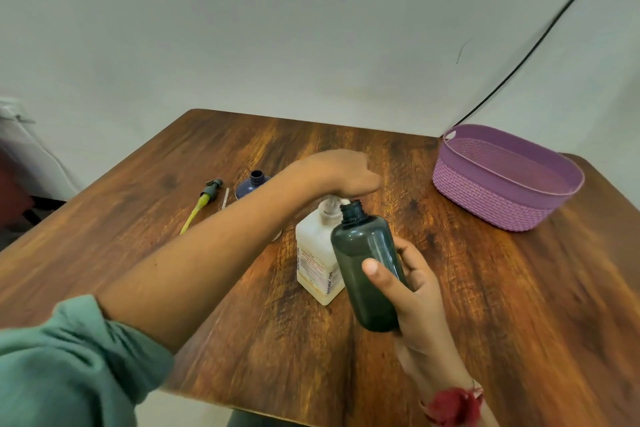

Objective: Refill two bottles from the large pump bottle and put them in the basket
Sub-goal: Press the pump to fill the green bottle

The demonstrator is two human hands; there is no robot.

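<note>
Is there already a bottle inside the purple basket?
No, nothing shows inside the purple basket; the right hand holds the dark bottle up at the pump bottle.

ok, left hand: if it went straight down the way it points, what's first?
The pump head of the large pump bottle, directly under the left hand; likely touching already, fingers hidden.

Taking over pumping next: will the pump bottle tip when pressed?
Probably stays put: the pump bottle is boxy and stands flat on the table. Its pump sits high, so a slanted push from the left hand could rock it.
</note>
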